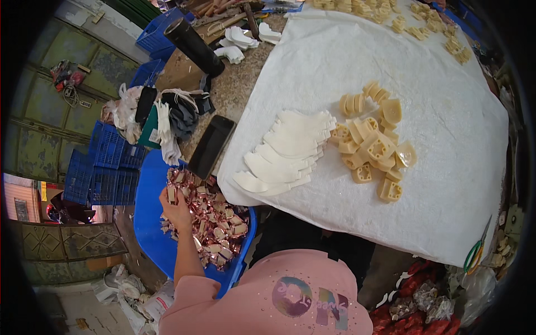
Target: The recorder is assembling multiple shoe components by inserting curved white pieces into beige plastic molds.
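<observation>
My left hand (177, 212) reaches into a blue plastic tub (146, 223) at the table's left side. Its fingers close round a small block (172, 194), cream-coloured with shiny copper-pink sides. Below and beside the hand lies a heap of similar shiny pieces (215, 231). My right hand does not show. On the white-covered table (312, 61), overlapping rows of flat white curved pieces (287, 148) lie left of a pile of cream moulded pieces (374, 145) with holes in their ends.
A black phone (212, 146) rests at the table's left edge, near gloves (164, 125) and a dark cylindrical bottle (192, 47). White curved pieces (240, 39) lie farther back. Scissors (477, 251) hang at the right edge. Blue crates (106, 162) stand at left.
</observation>
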`<state>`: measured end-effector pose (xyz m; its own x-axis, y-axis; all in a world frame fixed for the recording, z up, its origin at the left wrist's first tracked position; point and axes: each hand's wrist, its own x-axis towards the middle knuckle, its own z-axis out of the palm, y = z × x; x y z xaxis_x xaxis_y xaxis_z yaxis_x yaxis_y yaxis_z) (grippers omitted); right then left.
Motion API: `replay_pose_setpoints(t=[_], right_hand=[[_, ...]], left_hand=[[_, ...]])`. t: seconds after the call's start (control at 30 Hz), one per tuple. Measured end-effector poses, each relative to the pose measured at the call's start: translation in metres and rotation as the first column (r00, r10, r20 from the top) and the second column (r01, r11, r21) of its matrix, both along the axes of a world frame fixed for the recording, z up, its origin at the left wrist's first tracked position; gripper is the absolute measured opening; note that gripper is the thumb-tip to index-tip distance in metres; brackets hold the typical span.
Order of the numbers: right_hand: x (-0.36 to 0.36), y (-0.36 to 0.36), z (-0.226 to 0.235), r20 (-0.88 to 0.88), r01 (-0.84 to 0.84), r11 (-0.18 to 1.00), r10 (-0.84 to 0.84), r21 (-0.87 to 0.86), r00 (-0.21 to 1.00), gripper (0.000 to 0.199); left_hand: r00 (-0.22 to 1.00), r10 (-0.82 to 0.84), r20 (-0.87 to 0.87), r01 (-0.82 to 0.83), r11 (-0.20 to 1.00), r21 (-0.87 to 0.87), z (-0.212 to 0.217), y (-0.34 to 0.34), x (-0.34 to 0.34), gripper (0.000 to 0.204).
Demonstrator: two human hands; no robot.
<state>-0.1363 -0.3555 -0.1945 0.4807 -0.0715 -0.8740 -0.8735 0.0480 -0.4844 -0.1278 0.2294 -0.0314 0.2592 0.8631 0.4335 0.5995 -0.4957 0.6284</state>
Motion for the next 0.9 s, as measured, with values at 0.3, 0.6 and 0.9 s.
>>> replay_pose_setpoints(t=[0.3,0.6,0.9], right_hand=[[0.021,0.016,0.014,0.038,-0.016,1.000,0.015,0.017,0.999,0.016],[0.016,0.000,0.053,0.017,-0.073,0.997,0.074,-0.037,0.997,0.015],[0.029,0.001,0.122,-0.019,-0.222,0.965,0.221,-0.137,0.975,0.015]], left_hand=[[1.000,0.005,-0.008,-0.005,1.000,0.003,-0.002,-0.002,0.000,0.038],[0.964,0.151,-0.221,-0.081,0.952,0.295,0.004,0.008,-0.012,0.041],[0.909,0.249,-0.333,-0.238,0.968,0.075,-0.020,0.039,-0.081,0.043]])
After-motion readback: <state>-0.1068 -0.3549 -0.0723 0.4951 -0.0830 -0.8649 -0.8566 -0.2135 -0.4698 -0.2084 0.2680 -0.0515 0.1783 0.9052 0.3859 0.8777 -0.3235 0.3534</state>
